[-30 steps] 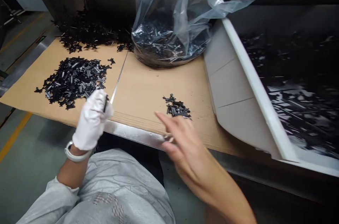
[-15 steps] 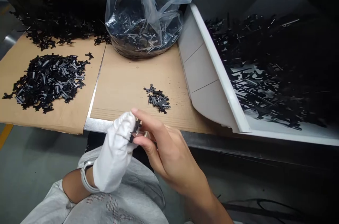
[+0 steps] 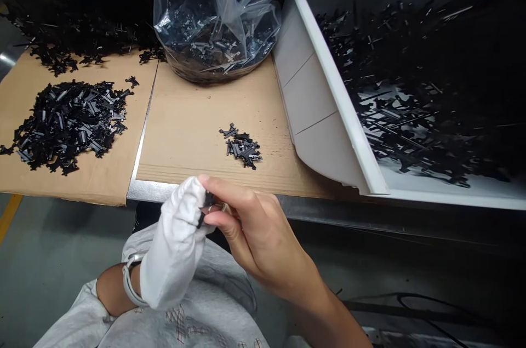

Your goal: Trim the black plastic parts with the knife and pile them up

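Note:
In a white glove, my left hand (image 3: 176,238) is closed on a small black plastic part (image 3: 201,220). My bare right hand (image 3: 258,233) pinches the same part from the other side, thumb and forefinger against it. Fingers cover most of the part, so its full shape is hidden. Both hands meet just off the table's front edge, above my lap. Beyond them on the cardboard lies a small heap of black plastic parts (image 3: 243,148).
A large pile of black parts (image 3: 74,123) lies on the left cardboard (image 3: 98,186). Behind stands a clear plastic bag (image 3: 217,46) full of parts. At right, a white bin (image 3: 349,134) holds many thin black pieces (image 3: 411,123). A metal edge (image 3: 152,192) borders the table.
The view has shifted slightly, so the table and its piles sit a little higher and further left. Both hands still hold the part, which has turned slightly and shows less between the fingers.

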### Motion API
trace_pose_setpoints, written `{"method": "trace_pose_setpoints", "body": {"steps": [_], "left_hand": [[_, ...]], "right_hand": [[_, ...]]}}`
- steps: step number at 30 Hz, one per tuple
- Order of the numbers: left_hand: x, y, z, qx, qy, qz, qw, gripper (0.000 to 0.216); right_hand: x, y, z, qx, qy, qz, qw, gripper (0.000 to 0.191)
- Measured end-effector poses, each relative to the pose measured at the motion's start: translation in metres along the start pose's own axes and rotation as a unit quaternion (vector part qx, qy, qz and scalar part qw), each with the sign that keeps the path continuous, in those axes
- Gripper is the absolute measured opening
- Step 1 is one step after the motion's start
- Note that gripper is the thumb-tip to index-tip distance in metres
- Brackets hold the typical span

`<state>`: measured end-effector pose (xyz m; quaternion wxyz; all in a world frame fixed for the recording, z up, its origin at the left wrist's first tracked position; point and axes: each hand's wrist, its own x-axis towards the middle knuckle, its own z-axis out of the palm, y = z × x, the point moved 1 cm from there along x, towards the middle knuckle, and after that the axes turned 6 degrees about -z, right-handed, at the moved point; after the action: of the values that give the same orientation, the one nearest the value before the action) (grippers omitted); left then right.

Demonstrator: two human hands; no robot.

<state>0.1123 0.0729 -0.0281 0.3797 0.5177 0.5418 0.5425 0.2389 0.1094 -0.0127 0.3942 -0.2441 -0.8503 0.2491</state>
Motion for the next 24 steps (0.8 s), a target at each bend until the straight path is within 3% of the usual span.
{"method": "trace_pose_setpoints", "body": {"steps": [10, 24], "left_hand": [[0.0033, 0.0050, 0.0018, -0.110, -0.019, -0.121, 0.986, 0.024], [-0.0025, 0.0027, 0.0030, -0.212, 0.002, -0.217, 0.953, 0.019]], "right_hand": [[0.0002, -0.0021, -0.0026, -0.031, -0.012, -0.008, 0.999, 0.030], [-0.0005, -0.0051, -0.0048, -0.030, -0.018, -0.007, 0.999, 0.029]]}}
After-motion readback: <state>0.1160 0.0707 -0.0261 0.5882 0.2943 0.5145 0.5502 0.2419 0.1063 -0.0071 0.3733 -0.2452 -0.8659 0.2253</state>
